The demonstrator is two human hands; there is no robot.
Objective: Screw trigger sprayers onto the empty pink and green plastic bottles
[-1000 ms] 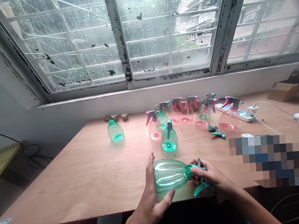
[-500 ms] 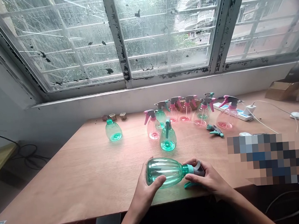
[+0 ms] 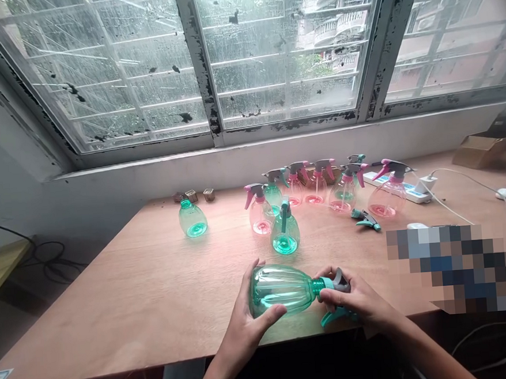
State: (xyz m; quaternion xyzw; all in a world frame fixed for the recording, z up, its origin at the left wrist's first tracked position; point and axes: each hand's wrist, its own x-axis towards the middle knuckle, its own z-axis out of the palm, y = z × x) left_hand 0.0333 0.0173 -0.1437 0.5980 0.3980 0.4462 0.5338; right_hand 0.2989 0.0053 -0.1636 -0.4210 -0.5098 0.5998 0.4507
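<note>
A clear green spray bottle (image 3: pixel 281 289) lies on its side above the near edge of the wooden table (image 3: pixel 157 300). My left hand (image 3: pixel 245 323) wraps round the bottle's base end, thumb over the front. My right hand (image 3: pixel 358 303) is closed on the grey and green trigger head (image 3: pixel 340 290) at the bottle's neck. Just beyond stands another green spray bottle (image 3: pixel 285 230) with its head on.
A headless green bottle (image 3: pixel 193 219) stands at mid-left. Several pink and green spray bottles (image 3: pixel 322 190) stand in a row by the window. A loose trigger head (image 3: pixel 366 219), a power strip (image 3: pixel 409 190) with cables and a cardboard box (image 3: pixel 484 151) are to the right.
My left hand has closed round the bottle's base, where a second ago it was open beside it. The bottle has turned and the trigger has swung back down.
</note>
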